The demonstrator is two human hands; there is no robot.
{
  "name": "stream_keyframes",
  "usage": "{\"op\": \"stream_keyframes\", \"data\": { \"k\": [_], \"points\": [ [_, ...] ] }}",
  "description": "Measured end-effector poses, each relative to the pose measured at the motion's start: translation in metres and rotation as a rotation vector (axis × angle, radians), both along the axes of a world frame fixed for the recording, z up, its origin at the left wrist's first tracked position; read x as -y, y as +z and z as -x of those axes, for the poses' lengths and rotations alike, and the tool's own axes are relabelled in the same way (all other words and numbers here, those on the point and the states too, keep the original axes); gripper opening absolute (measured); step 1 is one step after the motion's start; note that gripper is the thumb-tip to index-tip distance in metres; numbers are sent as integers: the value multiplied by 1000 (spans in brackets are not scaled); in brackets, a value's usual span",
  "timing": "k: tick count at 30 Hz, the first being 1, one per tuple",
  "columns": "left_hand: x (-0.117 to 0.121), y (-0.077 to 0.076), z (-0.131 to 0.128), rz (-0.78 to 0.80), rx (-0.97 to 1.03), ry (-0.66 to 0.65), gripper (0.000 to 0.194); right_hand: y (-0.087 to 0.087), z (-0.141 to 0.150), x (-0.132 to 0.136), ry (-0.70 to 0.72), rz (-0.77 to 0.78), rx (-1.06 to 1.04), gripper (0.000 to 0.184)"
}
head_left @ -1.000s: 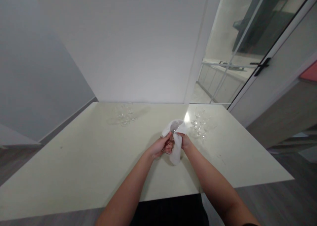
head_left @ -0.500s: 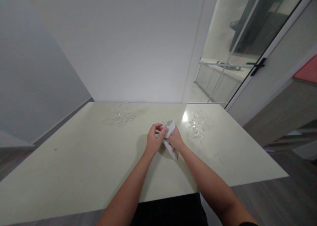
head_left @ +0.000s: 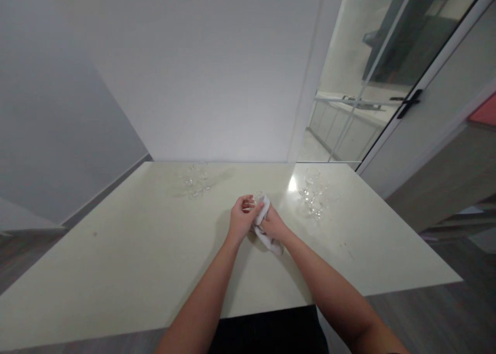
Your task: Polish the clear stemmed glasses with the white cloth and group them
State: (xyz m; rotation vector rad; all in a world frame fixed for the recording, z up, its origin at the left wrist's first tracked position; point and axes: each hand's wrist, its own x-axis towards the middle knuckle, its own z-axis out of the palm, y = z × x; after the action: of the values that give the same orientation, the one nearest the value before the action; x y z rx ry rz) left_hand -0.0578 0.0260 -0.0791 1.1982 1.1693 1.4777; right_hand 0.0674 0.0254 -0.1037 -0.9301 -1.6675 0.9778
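Note:
Over the middle of the table, my left hand [head_left: 241, 215] has its fingers curled around a clear drinking glass [head_left: 258, 194]. Only a bit of the glass shows above the fingers; the rest is hidden by hand and cloth. My right hand [head_left: 274, 224] grips a white cloth [head_left: 270, 243] and presses it against the right side of the glass. A loose end of the cloth hangs below both hands toward the tabletop.
Several clear glasses [head_left: 198, 181] stand at the back left of the pale table [head_left: 135, 271]. Another group of clear glasses [head_left: 313, 198] stands at the back right. A white wall [head_left: 217, 85] borders the far edge, beside a glass-paned door with a black handle [head_left: 411, 103].
My right hand and the cloth have shifted slightly around the glass, and more of its top edge now shows. The cloth's loose end has swung a little right. My left hand stays nearly in place.

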Motion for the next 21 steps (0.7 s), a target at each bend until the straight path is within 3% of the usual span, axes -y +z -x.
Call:
{"op": "stream_keyframes", "data": {
  "k": [3,7,9,12,14,21],
  "points": [
    [2,2,3,80,142,-68,51,4,-1,3,128,113,-80,43],
    [4,8,6,180,351,-284,46,8,-5,9,267,485,-200,30],
    [4,10,4,170,361,-278,49,9,-3,10,235,460,-229,30],
    [5,11,0,134,271,-159,57,11,4,9,163,195,-167,30],
    [7,13,0,146,230,-126,62,12,7,8,162,117,-126,31],
    [16,23,9,146,304,-506,62,8,-4,13,322,456,-162,37]
  ]
}}
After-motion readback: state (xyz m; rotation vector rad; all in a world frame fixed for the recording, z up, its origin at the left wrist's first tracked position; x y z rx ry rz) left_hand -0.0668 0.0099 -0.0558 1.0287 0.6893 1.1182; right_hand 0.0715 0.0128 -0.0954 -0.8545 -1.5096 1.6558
